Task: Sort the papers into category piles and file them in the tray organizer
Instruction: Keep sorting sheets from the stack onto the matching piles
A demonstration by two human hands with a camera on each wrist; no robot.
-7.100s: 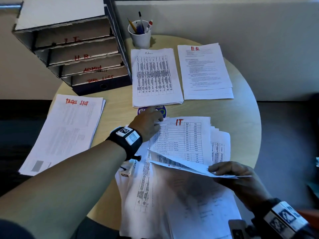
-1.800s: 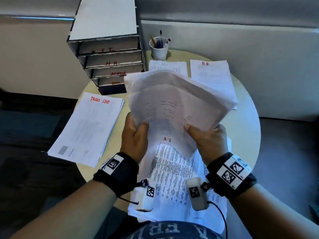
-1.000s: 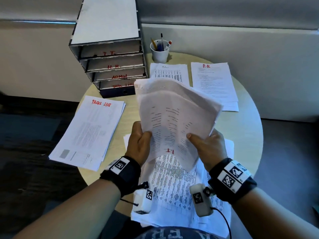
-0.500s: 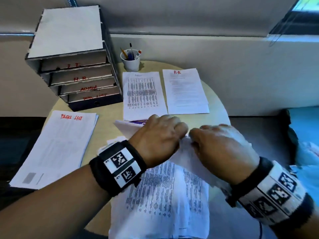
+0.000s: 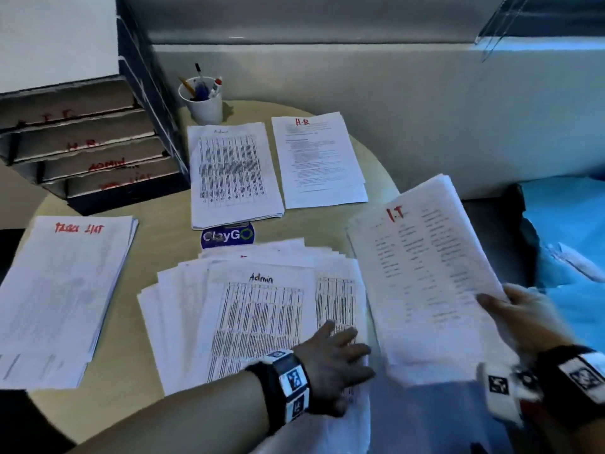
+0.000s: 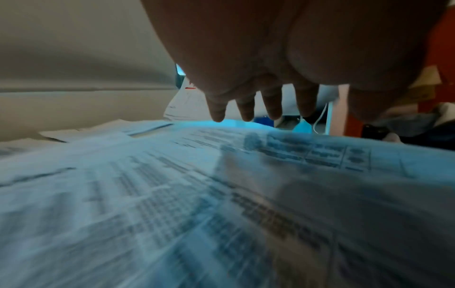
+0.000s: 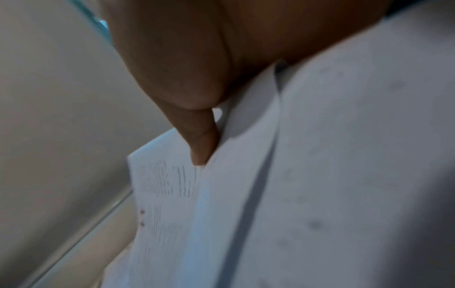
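Observation:
My right hand (image 5: pixel 520 317) grips a stack of sheets marked I.T (image 5: pixel 422 276) by its right edge and holds it raised at the table's right side; the right wrist view shows the thumb (image 7: pixel 199 140) pressed on the same I.T stack (image 7: pixel 295 194). A fanned unsorted heap topped by a sheet marked Admin (image 5: pixel 258 309) lies at the front middle. My left hand (image 5: pixel 334 358) rests flat on its lower right part, fingers straight (image 6: pixel 270 105) over the printed sheets (image 6: pixel 197 194). The grey tray organizer (image 5: pixel 98 152), with slots labelled I.T, H.R, Admin and Task List, stands at the back left.
Sorted piles lie on the round table (image 5: pixel 131 404): Task List (image 5: pixel 55 290) at the left, Admin (image 5: pixel 232 172) and H.R (image 5: pixel 319 158) at the back. A white cup of pens (image 5: pixel 203 99) stands beside the organizer. A ClayGO sticker (image 5: pixel 227 236) shows mid-table. A wall runs behind.
The two hands, together on the heap half a second ago, have parted. My right hand has carried the I.T stack off to the right, uncovering the Admin sheet. My left hand stays on the heap.

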